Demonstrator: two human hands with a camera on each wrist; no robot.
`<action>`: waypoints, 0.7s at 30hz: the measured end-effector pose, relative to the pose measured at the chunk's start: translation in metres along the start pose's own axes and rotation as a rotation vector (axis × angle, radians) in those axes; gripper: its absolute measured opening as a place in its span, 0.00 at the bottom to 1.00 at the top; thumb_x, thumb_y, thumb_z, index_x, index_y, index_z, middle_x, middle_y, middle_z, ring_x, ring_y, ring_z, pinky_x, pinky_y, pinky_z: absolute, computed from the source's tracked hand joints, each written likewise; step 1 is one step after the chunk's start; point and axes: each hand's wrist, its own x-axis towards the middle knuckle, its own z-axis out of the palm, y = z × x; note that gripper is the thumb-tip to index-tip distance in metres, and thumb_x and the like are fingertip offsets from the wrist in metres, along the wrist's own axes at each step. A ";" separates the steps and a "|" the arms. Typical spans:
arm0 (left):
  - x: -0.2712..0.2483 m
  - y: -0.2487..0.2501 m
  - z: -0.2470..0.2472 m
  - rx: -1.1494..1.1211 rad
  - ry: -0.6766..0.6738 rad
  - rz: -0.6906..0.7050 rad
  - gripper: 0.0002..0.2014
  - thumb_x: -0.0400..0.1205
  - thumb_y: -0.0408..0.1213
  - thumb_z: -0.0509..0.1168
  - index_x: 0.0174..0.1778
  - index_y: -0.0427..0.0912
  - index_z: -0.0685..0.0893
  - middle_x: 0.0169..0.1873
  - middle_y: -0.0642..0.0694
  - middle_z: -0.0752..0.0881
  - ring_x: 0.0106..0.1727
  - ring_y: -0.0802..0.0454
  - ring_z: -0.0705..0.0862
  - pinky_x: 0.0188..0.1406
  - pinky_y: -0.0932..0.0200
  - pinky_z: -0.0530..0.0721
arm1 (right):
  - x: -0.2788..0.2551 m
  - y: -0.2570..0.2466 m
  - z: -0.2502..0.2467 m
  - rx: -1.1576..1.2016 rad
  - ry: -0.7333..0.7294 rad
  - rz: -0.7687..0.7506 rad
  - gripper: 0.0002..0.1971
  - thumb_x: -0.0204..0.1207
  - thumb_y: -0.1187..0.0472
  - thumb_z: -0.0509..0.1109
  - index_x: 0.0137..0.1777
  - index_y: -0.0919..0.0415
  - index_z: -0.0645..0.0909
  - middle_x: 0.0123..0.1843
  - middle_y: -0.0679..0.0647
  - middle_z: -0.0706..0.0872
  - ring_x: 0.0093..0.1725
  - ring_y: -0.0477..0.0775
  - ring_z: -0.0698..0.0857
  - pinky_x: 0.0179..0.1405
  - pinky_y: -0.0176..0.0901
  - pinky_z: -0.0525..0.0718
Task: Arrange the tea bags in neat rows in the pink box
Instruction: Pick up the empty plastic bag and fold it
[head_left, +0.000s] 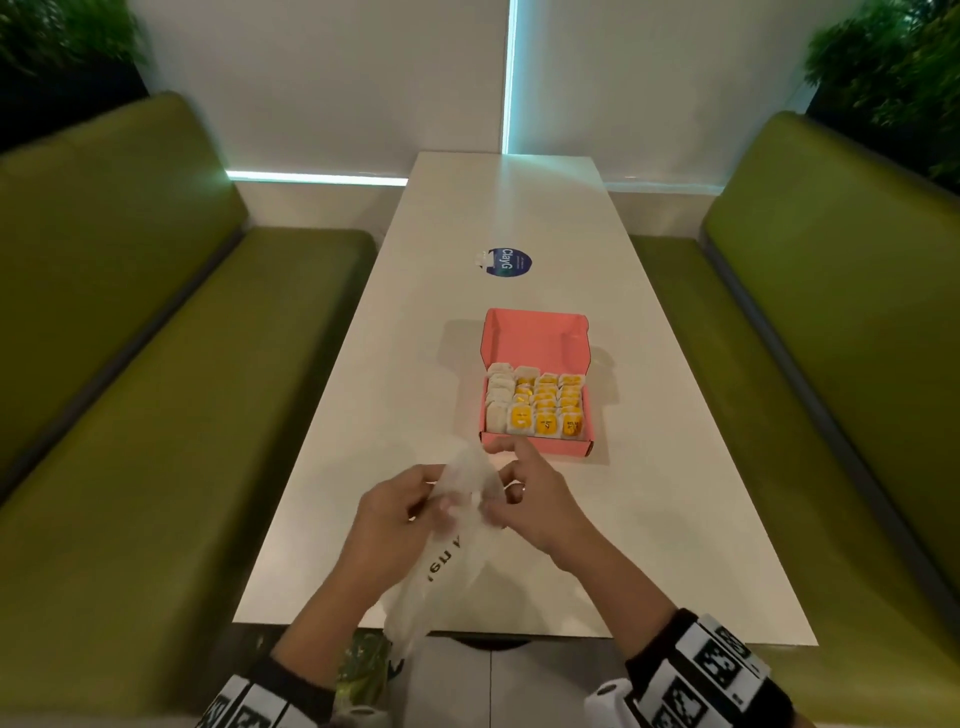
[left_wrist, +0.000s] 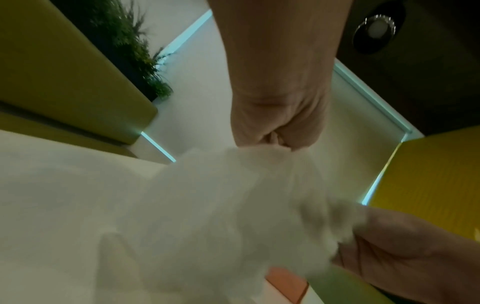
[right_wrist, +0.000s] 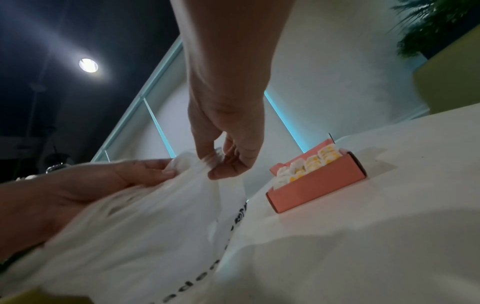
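Observation:
The pink box (head_left: 535, 447) stands open on the white table (head_left: 498, 218), lid up at the back. Several white and yellow tea bags (head_left: 545, 408) fill it in rows; in the right wrist view the box (right_wrist: 317, 185) and tea bags (right_wrist: 309, 164) appear side-on. In front of the box both hands hold a white plastic bag (head_left: 457, 545) that hangs over the table's near edge. My left hand (head_left: 434, 501) grips the bag's top from the left. My right hand (head_left: 496, 493) pinches the bag's top edge (right_wrist: 207, 162) from the right. What the bag holds is hidden.
A round blue sticker (head_left: 506, 262) lies on the table beyond the box. Green benches (head_left: 156, 364) flank the table on both sides, with plants (head_left: 893, 67) in the far corners. A white wall closes the far end.

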 end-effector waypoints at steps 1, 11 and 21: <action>-0.004 -0.002 -0.008 -0.031 0.061 -0.008 0.17 0.80 0.28 0.65 0.45 0.60 0.83 0.38 0.59 0.89 0.41 0.62 0.86 0.39 0.71 0.83 | -0.003 -0.001 -0.002 -0.014 0.029 -0.008 0.24 0.70 0.72 0.71 0.56 0.43 0.72 0.42 0.53 0.81 0.30 0.46 0.78 0.38 0.43 0.83; -0.068 -0.027 -0.059 -0.256 -0.296 0.068 0.55 0.57 0.65 0.77 0.76 0.70 0.52 0.75 0.76 0.58 0.74 0.76 0.62 0.66 0.72 0.69 | -0.025 -0.023 0.036 0.399 -0.014 0.031 0.32 0.73 0.80 0.57 0.59 0.38 0.76 0.53 0.57 0.81 0.42 0.52 0.85 0.38 0.49 0.84; -0.122 -0.106 -0.071 -0.205 0.220 -0.012 0.16 0.71 0.32 0.72 0.49 0.48 0.76 0.45 0.63 0.83 0.47 0.63 0.83 0.42 0.69 0.81 | -0.029 -0.039 0.150 -0.265 -0.708 -0.177 0.29 0.70 0.57 0.77 0.70 0.41 0.74 0.64 0.51 0.72 0.64 0.43 0.74 0.63 0.33 0.73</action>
